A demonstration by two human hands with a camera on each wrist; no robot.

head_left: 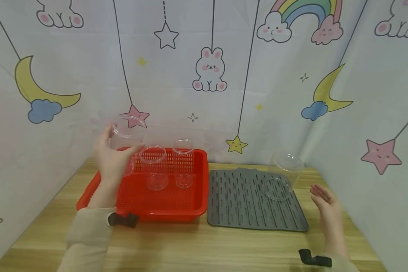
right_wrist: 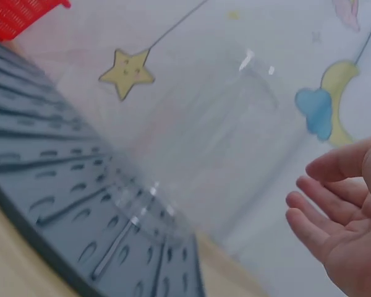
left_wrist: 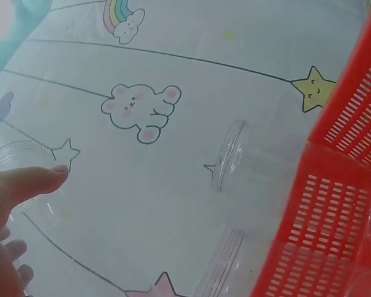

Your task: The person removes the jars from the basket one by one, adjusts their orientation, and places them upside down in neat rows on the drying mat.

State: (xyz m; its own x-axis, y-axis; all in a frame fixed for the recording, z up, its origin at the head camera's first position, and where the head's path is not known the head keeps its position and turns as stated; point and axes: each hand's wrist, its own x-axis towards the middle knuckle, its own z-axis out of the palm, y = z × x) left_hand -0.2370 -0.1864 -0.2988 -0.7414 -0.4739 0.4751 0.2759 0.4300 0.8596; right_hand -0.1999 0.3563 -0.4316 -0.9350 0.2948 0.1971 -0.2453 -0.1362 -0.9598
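Observation:
My left hand [head_left: 113, 160] grips a clear jar [head_left: 127, 132] above the left side of the red basket [head_left: 200, 181]. In the left wrist view the thumb [left_wrist: 34, 182] lies against that see-through wall. Inside the basket stand two more clear jars, a wider one [head_left: 154, 166] and a narrower one [head_left: 183, 162]; a further clear edge shows behind my left wrist. On the grey drying mat [head_left: 231, 204], another clear jar [head_left: 282, 175] stands towards the right back. To its right, my right hand [head_left: 328, 204] is apart from it, fingers loosely extended and holding nothing.
A wooden tabletop [head_left: 224, 249] carries the basket and the mat side by side. Behind and at both sides hangs a white cloth [head_left: 176, 102] printed with rabbits, stars and moons. The basket's right rim almost meets the mat's left edge.

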